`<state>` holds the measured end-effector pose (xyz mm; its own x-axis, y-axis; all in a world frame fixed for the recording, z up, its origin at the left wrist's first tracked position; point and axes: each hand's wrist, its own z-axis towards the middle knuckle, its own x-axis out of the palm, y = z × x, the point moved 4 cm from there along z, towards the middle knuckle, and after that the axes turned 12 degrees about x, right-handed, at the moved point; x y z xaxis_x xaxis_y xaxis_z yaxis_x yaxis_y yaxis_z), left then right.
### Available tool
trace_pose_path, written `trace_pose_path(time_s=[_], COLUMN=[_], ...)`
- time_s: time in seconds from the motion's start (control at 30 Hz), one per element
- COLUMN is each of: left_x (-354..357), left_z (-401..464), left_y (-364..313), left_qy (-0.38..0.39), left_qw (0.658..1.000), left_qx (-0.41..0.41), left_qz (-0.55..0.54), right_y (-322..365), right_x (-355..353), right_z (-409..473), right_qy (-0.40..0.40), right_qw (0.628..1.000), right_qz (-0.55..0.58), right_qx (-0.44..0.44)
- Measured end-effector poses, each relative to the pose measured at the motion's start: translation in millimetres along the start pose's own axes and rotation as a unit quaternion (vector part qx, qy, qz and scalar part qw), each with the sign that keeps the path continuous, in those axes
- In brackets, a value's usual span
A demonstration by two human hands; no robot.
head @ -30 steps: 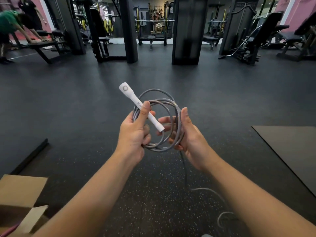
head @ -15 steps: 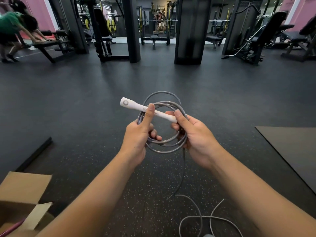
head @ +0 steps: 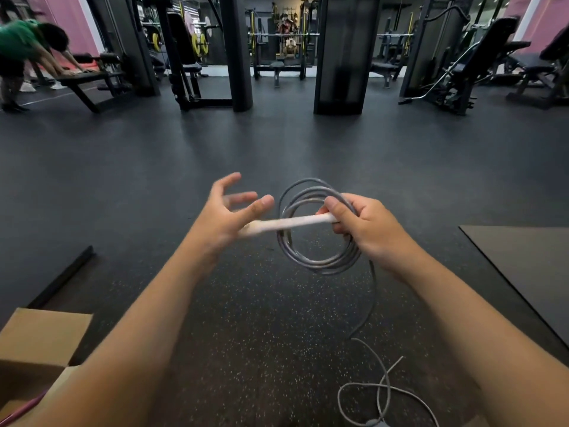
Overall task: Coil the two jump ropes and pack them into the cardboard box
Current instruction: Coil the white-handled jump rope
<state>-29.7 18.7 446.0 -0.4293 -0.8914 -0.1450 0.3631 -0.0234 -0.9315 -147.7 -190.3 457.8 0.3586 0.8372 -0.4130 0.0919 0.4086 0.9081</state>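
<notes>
A grey jump rope (head: pixel 318 260) hangs in a coil of several loops in front of me. My right hand (head: pixel 366 229) grips the coil's right side and pinches one end of its white handle (head: pixel 292 222), which lies level across the coil. My left hand (head: pixel 229 211) is open with fingers spread, just left of the coil; the handle's far end lies against its palm. The rope's loose tail (head: pixel 380 386) trails down to the floor by my feet. An open cardboard box (head: pixel 40 343) sits at the lower left with a pink rope (head: pixel 23 409) showing at its edge.
I stand on dark speckled rubber gym floor. A black mat (head: pixel 523 266) lies to the right and a black bar (head: pixel 61 277) on the floor to the left. Weight machines, benches and pillars stand at the back, where a person in green leans on a bench (head: pixel 86 77).
My left hand has let go of the coil and handle and opened its fingers. The right hand now holds the coil and handle alone, shifted a little right. The handle has swung to level.
</notes>
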Motion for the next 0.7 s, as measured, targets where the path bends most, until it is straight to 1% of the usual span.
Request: trace_pose_path(time_s=[0.07,0.17,0.23,0.27,0.33,0.37,0.4,0.53,0.63,0.7], left_x=[-6.6,20.1,41.8,48.6,55.6,57.1,58.2,63.9,59.0,51.2], left_z=[3.5,-5.5,-13.6,-16.2,-21.5,-24.4,-26.5,-34.0,-34.1,-31.4], left_y=[-13.6,-34.2,-34.8,-32.1,-24.0,-20.5,-19.6,-21.4,-26.0,-28.5], left_qy=[0.099,0.265,0.317,0.327,0.344,0.349,0.352,0.338,0.34,0.332], left_qw=[0.986,0.938,0.905,0.903,0.923,0.927,0.928,0.938,0.936,0.941], left_qx=[0.056,0.085,0.093,0.081,0.002,-0.034,-0.043,-0.023,-0.02,-0.026], left_qz=[0.12,0.204,0.269,0.266,0.172,0.133,0.118,0.077,0.083,0.059], right_y=[0.8,-0.1,1.8,1.9,1.0,0.4,-0.9,-0.9,-2.9,-6.6], right_x=[6.3,25.9,35.5,37.1,37.3,35.8,33.3,21.1,10.0,-2.1], right_z=[-2.4,-7.7,-12.0,-12.4,-12.7,-12.8,-11.5,-9.8,-5.8,-1.3], right_qy=[0.074,0.181,0.211,0.212,0.208,0.206,0.198,0.153,0.108,0.072], right_qw=[0.996,0.978,0.97,0.971,0.976,0.978,0.98,0.986,0.993,0.996], right_qz=[-0.044,-0.096,-0.111,-0.106,-0.058,-0.027,-0.012,-0.041,-0.023,-0.03], right_qx=[-0.016,-0.027,-0.042,-0.046,-0.034,-0.027,-0.024,-0.049,-0.052,-0.051])
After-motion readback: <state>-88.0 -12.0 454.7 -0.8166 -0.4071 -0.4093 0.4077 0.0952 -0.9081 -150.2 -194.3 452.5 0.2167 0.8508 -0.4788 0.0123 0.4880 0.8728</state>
